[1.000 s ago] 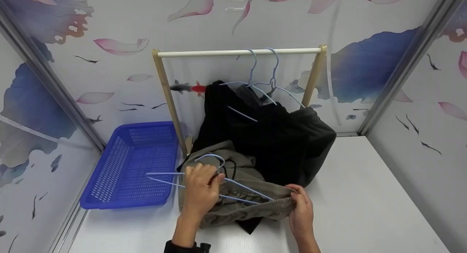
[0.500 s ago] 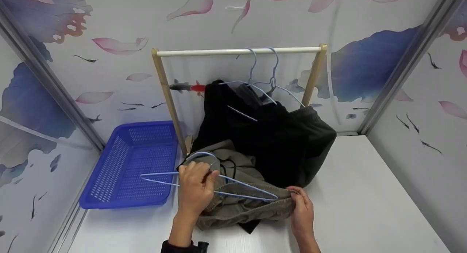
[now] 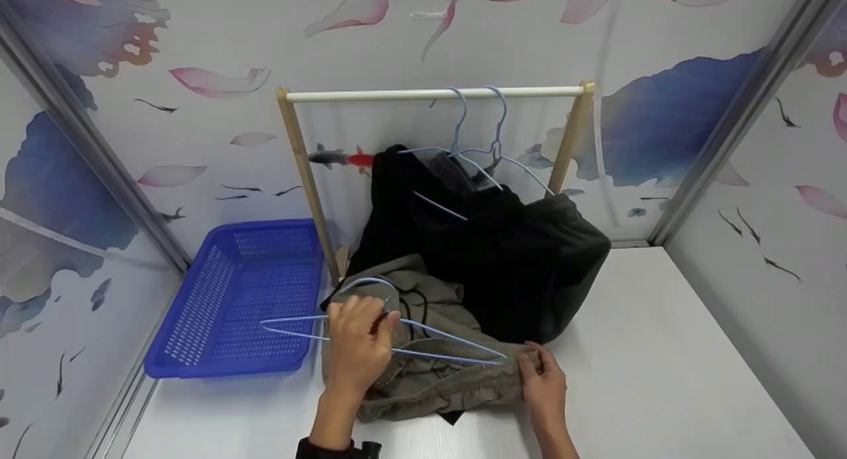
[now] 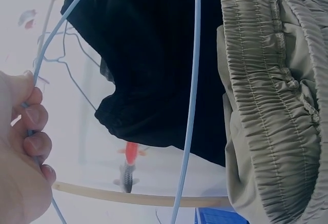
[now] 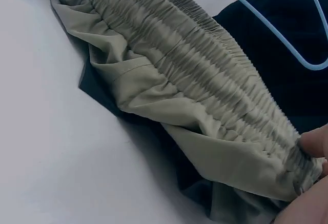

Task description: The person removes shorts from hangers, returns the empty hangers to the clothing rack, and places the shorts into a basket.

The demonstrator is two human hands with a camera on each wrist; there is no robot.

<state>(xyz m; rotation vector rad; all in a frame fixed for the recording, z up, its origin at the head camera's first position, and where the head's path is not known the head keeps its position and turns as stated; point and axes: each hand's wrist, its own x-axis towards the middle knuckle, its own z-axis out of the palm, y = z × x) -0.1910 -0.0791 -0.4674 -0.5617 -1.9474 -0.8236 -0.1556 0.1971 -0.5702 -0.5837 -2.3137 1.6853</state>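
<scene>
My left hand grips a light blue clothes hanger near its neck, fingers curled round the wire. The hanger lies nearly flat over the waistband of olive-grey trousers, its right end close to the waistband's right side. In the head view its left end reaches out over the blue basket. With thumb and fingers my right hand pinches the right end of the elastic waistband. The trousers lie bunched on the white table, a black drawstring showing on them. A black corner of cloth pokes out beneath.
Behind stands a wooden rack with a white rail. Two blue hangers on it carry black garments that drape down to the table. A blue plastic basket sits to the left. Patterned panels enclose the table.
The hanger has shifted left and up out of the waistband's opening, its right end now visible above the cloth. My right hand has lowered slightly with the waistband.
</scene>
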